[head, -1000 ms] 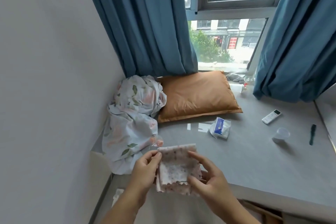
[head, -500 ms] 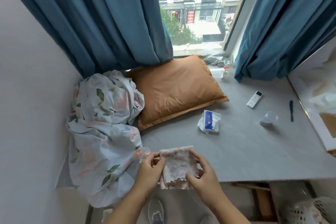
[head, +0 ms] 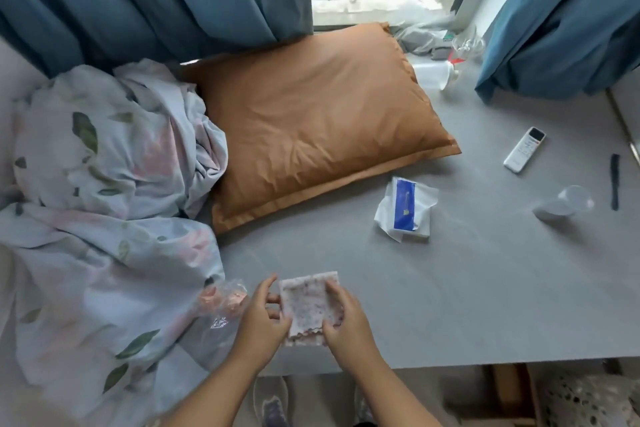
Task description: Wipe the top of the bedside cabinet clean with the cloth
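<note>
Surface: grey tabletop (head: 450,305).
Far left: orange pillow (head: 318,121), touching the floral bedding (head: 104,201) at left.
Centre: tissue pack (head: 405,210), near the pillow.
Right: remote (head: 524,149), clear cup (head: 562,206), black comb (head: 614,180), apart from each other.

Both curtains (head: 156,0) run off the top edge. The quilt (head: 104,201) is cut at the left edge and hides the worktop (head: 467,288) beneath it. Small clutter (head: 460,48) by the window is too blurred to identify.

Folded pink-speckled cloth (head: 309,305) held above the grey cabinet top (head: 467,288).
</note>
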